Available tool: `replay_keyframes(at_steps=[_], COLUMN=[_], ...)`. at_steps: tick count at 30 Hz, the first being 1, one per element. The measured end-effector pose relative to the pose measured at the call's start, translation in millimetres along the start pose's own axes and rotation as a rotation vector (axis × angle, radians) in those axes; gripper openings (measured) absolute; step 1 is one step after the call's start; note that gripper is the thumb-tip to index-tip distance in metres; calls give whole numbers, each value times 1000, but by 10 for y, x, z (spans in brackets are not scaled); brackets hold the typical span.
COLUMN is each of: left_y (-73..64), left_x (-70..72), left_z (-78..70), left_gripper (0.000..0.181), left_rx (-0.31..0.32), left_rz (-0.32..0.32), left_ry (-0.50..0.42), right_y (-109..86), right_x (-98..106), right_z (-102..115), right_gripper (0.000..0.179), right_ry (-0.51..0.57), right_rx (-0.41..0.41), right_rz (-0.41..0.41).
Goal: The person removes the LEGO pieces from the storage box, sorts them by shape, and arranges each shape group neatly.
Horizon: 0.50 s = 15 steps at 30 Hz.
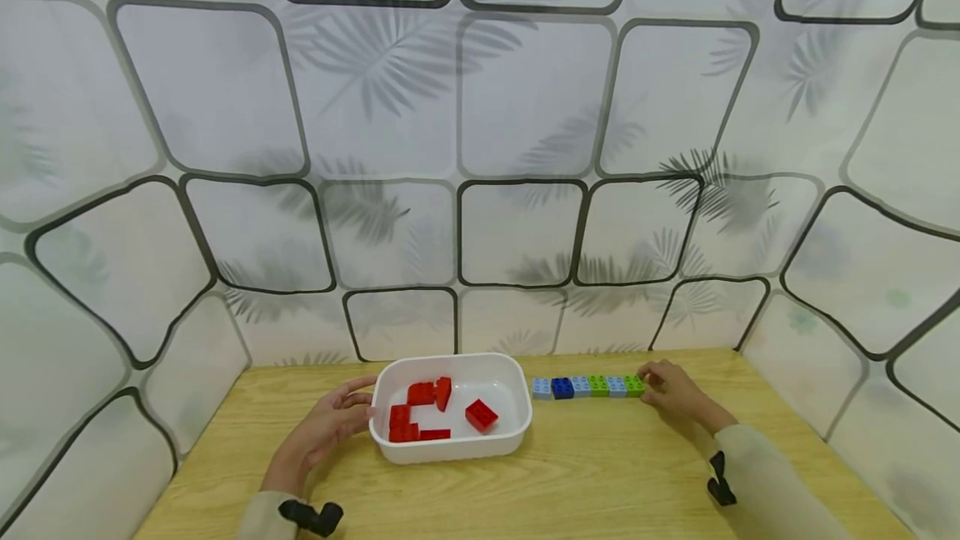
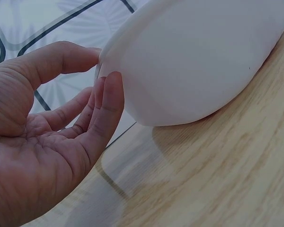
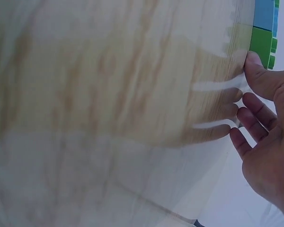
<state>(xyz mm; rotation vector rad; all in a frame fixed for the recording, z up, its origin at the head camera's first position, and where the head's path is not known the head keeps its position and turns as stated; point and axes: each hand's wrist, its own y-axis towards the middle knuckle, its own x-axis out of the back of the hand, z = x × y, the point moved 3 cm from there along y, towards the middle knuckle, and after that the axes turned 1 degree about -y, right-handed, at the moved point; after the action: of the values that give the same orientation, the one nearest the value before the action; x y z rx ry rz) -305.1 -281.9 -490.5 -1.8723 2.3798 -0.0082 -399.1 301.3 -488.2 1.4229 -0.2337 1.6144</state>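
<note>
One wooden table (image 1: 570,490) carried everything, spreading out beneath and between both hands. The largest thing on it was a white box (image 1: 457,451), whose end met the left hand (image 1: 333,423); its body stretched from there toward the right hand (image 1: 678,398). The left hand was loosely curved, its fingertips against the box near the rim. The right, well apart from the left, had its thumb touching the near end of a row of bricks (image 1: 588,387); whether its fingers pinched that end or only steadied it, I could not tell.

The row ran between the hands, from just beside the box to the right hand. Six bricks already stood in a fairly straight line, so the lining-up looked well along. Inside the box, toward the left hand, several red pieces (image 1: 421,393) lay outside the row; whether any were left to handle, the views did not settle.

Smallest were the single bricks. Counting from the right hand: a green brick (image 1: 633,387), a light blue brick (image 1: 617,387), another green, another light blue, a dark blue brick (image 1: 562,388) and a last light blue.
</note>
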Motion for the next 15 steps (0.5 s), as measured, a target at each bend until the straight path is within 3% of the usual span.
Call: replay_keyframes(at_steps=[15], left_y=[-1], left_x=[-10], left_z=[-10], left_gripper=[71], left_rx=[0], left_rz=[10], left_ry=[5], right_y=[21], right_x=[1], right_z=[-4], right_gripper=[30], right_ry=[25], right_rx=[-125], right_rz=[75])
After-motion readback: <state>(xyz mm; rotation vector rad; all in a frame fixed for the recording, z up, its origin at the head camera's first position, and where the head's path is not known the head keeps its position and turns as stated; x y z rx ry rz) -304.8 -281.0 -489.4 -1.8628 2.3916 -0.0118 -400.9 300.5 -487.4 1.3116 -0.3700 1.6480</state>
